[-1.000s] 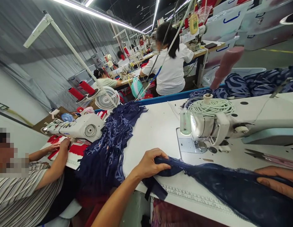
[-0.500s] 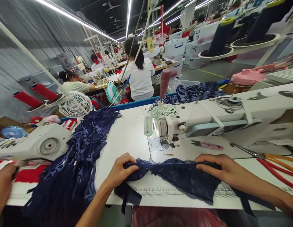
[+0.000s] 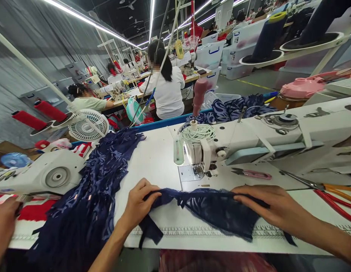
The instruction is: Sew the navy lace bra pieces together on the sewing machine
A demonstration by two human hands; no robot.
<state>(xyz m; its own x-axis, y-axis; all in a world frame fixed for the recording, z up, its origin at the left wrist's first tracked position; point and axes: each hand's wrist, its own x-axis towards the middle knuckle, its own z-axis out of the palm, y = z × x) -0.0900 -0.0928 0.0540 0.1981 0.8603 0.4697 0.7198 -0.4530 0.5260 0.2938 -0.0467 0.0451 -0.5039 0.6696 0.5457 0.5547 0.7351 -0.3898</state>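
— What is different in front of the sewing machine [image 3: 205,153]?
— The navy piece [image 3: 217,207] lies flatter now. The left hand [image 3: 139,204] still pinches its end; the right hand [image 3: 267,206] presses on it, fingers stretched flat.
— How many things?
— One piece, one fabric pile [image 3: 104,181] to the left of the machine, and one pink snips [image 3: 251,174] to the right. What the clear tub [image 3: 224,97] behind holds, I cannot tell.

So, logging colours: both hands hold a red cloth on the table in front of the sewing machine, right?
No: the head view shows the cloth is dark blue, not red. The left hand and right hand hold it on the table in front of the sewing machine.
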